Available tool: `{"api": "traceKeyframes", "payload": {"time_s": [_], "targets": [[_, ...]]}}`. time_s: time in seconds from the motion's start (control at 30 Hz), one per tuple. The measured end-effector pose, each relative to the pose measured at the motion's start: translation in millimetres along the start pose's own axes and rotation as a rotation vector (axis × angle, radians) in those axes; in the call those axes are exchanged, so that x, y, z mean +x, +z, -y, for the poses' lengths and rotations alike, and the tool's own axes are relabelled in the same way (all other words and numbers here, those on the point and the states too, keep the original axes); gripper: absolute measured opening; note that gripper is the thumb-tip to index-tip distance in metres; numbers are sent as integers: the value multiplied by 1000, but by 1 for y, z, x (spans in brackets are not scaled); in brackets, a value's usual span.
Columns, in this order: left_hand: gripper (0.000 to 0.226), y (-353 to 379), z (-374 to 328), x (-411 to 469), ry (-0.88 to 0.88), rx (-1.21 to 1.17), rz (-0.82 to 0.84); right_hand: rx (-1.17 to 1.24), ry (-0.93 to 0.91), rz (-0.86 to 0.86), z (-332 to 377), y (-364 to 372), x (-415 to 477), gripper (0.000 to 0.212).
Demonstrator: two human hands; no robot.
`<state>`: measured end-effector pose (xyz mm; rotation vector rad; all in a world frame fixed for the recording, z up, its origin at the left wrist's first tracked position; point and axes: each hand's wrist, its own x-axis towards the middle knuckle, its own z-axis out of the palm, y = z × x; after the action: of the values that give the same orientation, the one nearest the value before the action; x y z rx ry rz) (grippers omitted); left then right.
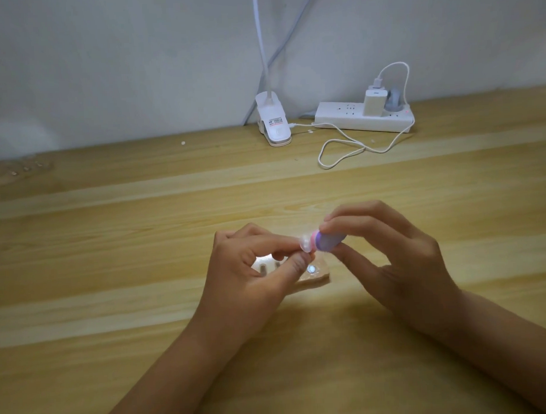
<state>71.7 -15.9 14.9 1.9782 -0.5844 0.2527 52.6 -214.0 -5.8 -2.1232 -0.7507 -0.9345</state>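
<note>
just right of the frame's centre, above the wooden table (112, 243), a small purple capsule (330, 240) is held off the surface between both hands; the right hand (391, 258) curls its thumb and first fingers round the purple body, and the left hand (252, 269) pinches the clear cap (304, 244) at the capsule's left end, next to a pink ring (313, 240); directly below them, partly hidden by the left thumb, a pale block (319, 276) lies on the table with two short dark pegs and a small bright spot on it — what it does i cannot tell.

the capsule looks light, hard-shelled and smooth, probably plastic; it should need little force, but may slip or spin under dry fingertips; the best hold is likely round the widest part of the purple body, as the right hand has it, leaving the pink ring free; the clear cap is tiny and looks thin — likely the fragile part; better to take it by its rim with the fingertip pads, and to turn or pull along the capsule's axis rather than bend it sideways.

in the upper middle of the frame, well apart from the hands, a white clip lamp (273, 123), a power strip (349, 119) with a charger (375, 102) and a looping white cable (350, 145) sit by the wall.
</note>
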Motion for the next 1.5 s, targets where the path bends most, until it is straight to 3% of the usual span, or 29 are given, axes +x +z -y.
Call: {"api": "traceKeyframes", "payload": {"time_s": [0.23,0.4,0.57,0.63,0.8,1.0,1.13,1.3,1.43,1.5], "targets": [[11,1,-2,-1,31,14,-11,12,-16,18,1,3,-3,17],[7,1,-4,-2,57,92,-36,-31,185,-12,-11,-4,1,25],[6,2,-2,-2,66,128,-42,5,52,69,-3,0,-3,12],[5,2,-2,-2,73,134,-44,-15,78,57,-7,-3,0,10],[8,-1,-2,-1,84,174,-29,37,-2,28,1,0,-3,24],[8,1,-4,-1,108,214,-50,-38,17,-6,-5,-6,0,19],[13,0,-5,-2,177,254,-41,-28,-167,96,4,-4,-6,36],[11,2,-5,-3,175,256,-74,-38,-68,-5,-7,-13,-1,25],[14,1,-4,-2,207,244,-49,-33,-162,88,-2,-9,-8,37],[13,1,-3,-2,196,229,-35,-58,-82,41,-8,-11,-3,32]]}}
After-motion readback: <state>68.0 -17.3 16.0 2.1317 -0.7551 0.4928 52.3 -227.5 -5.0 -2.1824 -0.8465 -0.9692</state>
